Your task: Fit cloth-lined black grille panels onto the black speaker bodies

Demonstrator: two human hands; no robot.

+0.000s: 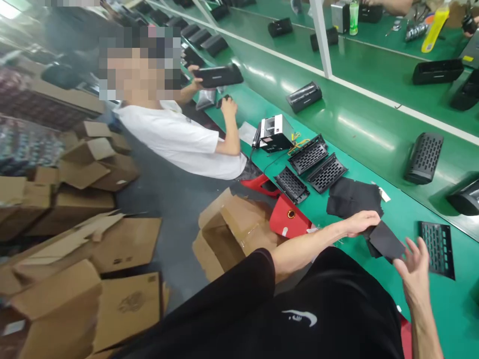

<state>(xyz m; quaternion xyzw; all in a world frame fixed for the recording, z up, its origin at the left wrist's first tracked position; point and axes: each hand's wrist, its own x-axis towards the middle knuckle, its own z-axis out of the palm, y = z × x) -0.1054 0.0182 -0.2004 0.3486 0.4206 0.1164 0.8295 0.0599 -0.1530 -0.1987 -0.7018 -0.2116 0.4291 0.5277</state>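
Left hand point(361, 223) seems pinched; right hand point(415, 267) reaches forward, loosely spread.

Four loose grilles point(437, 249) and two bottles point(435, 30) show.

On the counter point(406, 212), a sheet stack point(352, 195) lies right of three grilles point(309, 155); a lone grille point(437, 249) lies farther right, the sheet point(386, 241) in the left fingers point(368, 218) between. A device point(277, 133) stands behind the three. Speakers point(425, 158) sit beyond the counter's edge.
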